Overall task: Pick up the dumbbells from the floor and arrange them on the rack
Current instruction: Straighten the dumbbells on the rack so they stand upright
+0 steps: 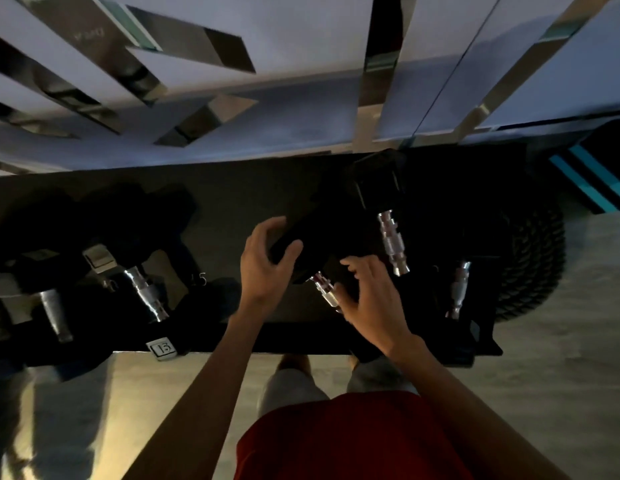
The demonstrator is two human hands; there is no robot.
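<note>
A black dumbbell [312,233] with a chrome handle lies tilted on the dark rack shelf [239,202] at the middle. My left hand [263,265] grips its far black head, thumb and fingers curled round the edge. My right hand [370,296] is on the chrome handle, with thumb and curled fingers round it; the near head is hidden under that hand. Just to the right, two more dumbbells rest on the shelf, one with its handle [391,240] pointing at me, another [457,292] further right.
Several dumbbells [145,292] fill the shelf's left part, with a "15" label [162,348] on the front edge. A coiled black rope [533,265] sits at the rack's right end. The pale floor [561,375] lies below, and a wall with mirrored strips [215,116] stands behind.
</note>
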